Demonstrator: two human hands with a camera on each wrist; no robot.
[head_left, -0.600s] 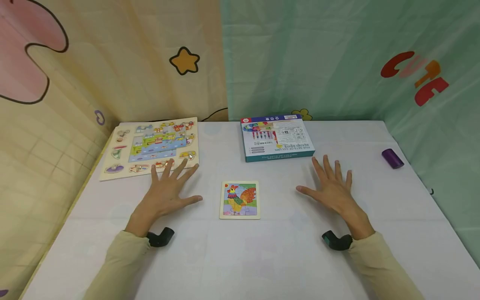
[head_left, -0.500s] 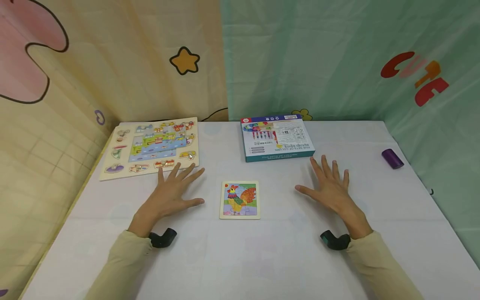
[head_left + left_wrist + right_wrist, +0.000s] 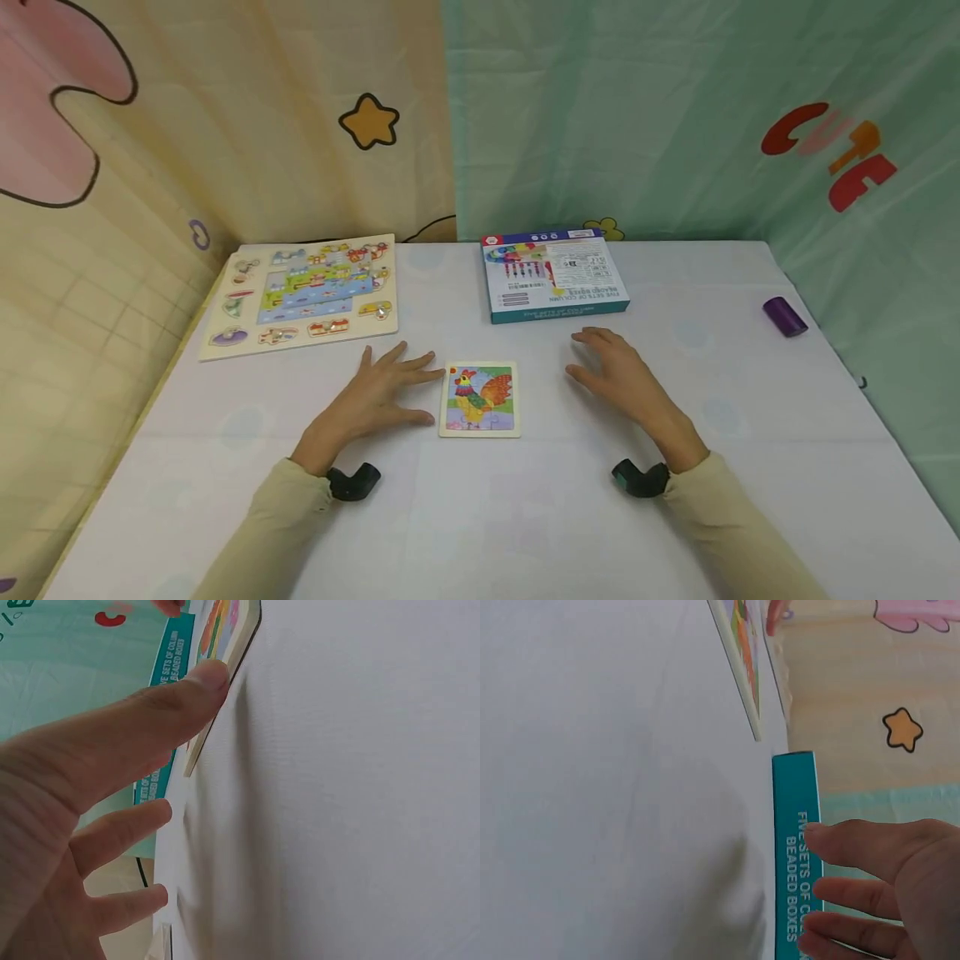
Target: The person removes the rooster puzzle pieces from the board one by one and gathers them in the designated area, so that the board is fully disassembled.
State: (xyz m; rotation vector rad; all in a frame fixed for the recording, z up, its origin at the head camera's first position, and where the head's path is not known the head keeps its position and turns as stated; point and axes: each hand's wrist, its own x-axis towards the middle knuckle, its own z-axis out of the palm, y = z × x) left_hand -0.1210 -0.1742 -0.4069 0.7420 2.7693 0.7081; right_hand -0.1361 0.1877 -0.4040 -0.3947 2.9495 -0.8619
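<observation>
A small square jigsaw puzzle (image 3: 480, 400) with a rooster picture and a pale frame lies flat in the middle of the table. My left hand (image 3: 371, 400) is just left of it, fingers spread, the fingertips close to the frame's left edge; whether they touch it I cannot tell. In the left wrist view the thumb (image 3: 172, 705) overlaps the puzzle's edge (image 3: 244, 645). My right hand (image 3: 626, 379) hovers to the right of the puzzle, apart from it, with relaxed, slightly bent fingers and nothing in them. The right wrist view shows its fingers before the teal box (image 3: 791, 787).
A large wooden peg puzzle board (image 3: 240, 325) with picture pieces lies at the back left. Behind the rooster puzzle is the flat printed box (image 3: 555, 279). Far right lies a purple cylinder (image 3: 785, 317). Patterned curtains (image 3: 600, 125) bound the white table (image 3: 487, 517).
Both hands have moved inward towards the rooster puzzle, the left to the right and the right to the left. The right fingers have come closer together. The puzzle has not moved.
</observation>
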